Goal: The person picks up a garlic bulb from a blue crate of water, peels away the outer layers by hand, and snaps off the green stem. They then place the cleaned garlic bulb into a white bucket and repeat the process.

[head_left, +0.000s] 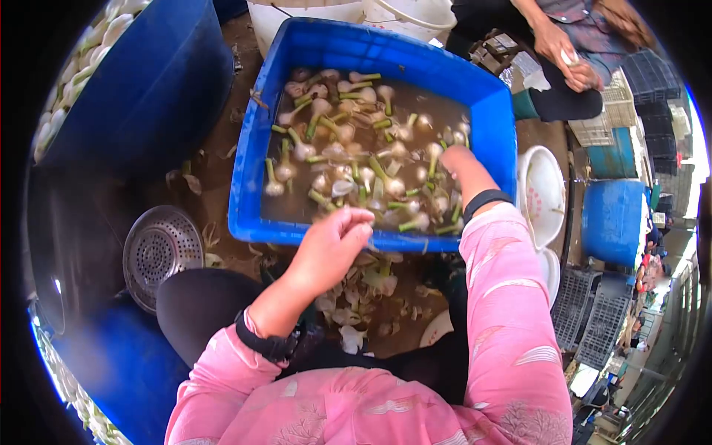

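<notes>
A blue tub (248, 170) holds murky water with several garlic bulbs (391, 185) floating in it, their green stems cut short. My left hand (337, 241) is above the tub's near rim, its fingers curled together; whether something small is between them is too small to tell. My right hand (458, 159) reaches into the tub's right side among the bulbs, and its fingers are hidden under the water.
A metal strainer (159, 256) is on the left beside a large blue container (159, 81). White buckets (541, 194) stand right of the tub. Peelings (356, 297) litter the floor. A co-worker's hands (567, 59) hold something pale at the upper right. Black crates (604, 319) stand further right.
</notes>
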### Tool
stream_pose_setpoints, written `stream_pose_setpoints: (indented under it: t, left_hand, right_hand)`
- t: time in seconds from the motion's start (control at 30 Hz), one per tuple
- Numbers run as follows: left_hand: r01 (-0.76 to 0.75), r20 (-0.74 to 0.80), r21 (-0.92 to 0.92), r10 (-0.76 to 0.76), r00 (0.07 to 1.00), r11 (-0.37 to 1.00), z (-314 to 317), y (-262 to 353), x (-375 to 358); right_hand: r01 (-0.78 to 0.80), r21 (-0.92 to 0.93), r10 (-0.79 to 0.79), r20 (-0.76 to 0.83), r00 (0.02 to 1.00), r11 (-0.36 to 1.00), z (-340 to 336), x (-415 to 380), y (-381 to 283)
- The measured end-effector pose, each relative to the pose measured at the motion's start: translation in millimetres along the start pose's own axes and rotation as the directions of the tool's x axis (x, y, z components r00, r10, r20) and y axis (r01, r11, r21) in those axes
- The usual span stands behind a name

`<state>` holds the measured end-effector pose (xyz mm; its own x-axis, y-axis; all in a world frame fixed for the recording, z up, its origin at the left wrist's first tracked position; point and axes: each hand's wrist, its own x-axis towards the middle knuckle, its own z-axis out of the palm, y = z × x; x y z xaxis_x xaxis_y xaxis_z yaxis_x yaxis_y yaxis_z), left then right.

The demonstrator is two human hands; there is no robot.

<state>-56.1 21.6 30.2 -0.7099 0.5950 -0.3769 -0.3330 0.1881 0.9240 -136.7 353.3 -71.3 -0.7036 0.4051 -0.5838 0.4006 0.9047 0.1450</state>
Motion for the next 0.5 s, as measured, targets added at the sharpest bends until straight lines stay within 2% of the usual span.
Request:
stream_pose_setpoints:
  t: [0.03, 0.07, 0.13, 0.23, 0.27, 0.33, 0.37, 0.4, 0.43, 0.5]
  left_hand:
    - [0.036, 0.024, -0.044, -0.035, 0.999, 0.998, -2.0, 1.1, 5.6]
    - [0.075, 0.050, -0.087, -0.071, 0.996, 0.993, -3.9, 4.2, 11.1]
    - [0.117, 0.068, -0.212, -0.105, 0.992, 0.970, -7.4, 6.9, 24.5]
    - [0.172, 0.041, -0.342, -0.168, 0.985, 0.924, -11.5, 3.2, 42.8]
    - [0.176, 0.027, -0.393, -0.180, 0.983, 0.903, -12.3, 1.1, 48.2]
    - [0.220, 0.008, -0.521, -0.254, 0.967, 0.824, -14.0, 1.9, 53.2]
    - [0.248, 0.008, -0.592, -0.302, 0.953, 0.767, -16.4, 5.3, 56.7]
    - [0.268, 0.016, -0.662, -0.344, 0.939, 0.700, -18.7, 8.1, 59.6]
    - [0.252, 0.062, -0.733, -0.307, 0.950, 0.631, -20.0, 4.4, 62.0]
    - [0.327, 0.261, -0.834, -0.203, 0.944, 0.444, -21.7, 4.2, 66.9]
  right_hand:
    - [-0.020, -0.033, 0.021, 0.021, 1.000, 0.999, 10.2, 12.7, 0.0]
    - [0.039, -0.095, -0.052, -0.142, 0.989, 0.995, 50.7, 50.5, 16.1]
    - [-0.081, -0.148, 0.105, 0.166, 0.980, 0.986, 31.7, 27.2, -18.1]
    - [-0.113, 0.060, 0.094, 0.253, 0.963, 0.992, 52.0, 52.9, -30.1]
    - [-0.125, 0.248, 0.060, 0.253, 0.966, 0.961, 49.6, 47.6, -35.6]
    - [-0.146, 0.592, 0.000, 0.240, 0.971, 0.793, 21.1, 12.4, -47.7]
    - [0.065, 0.590, -0.095, 0.019, 0.995, 0.805, 10.5, -11.9, -52.8]
    - [0.269, 0.537, -0.188, -0.202, 0.961, 0.800, -1.5, -43.5, -54.4]
    - [0.332, 0.549, -0.212, -0.271, 0.939, 0.767, -20.8, -81.6, -64.3]
    - [0.482, 0.519, -0.282, -0.418, 0.864, 0.706, -32.9, -140.6, -86.5]
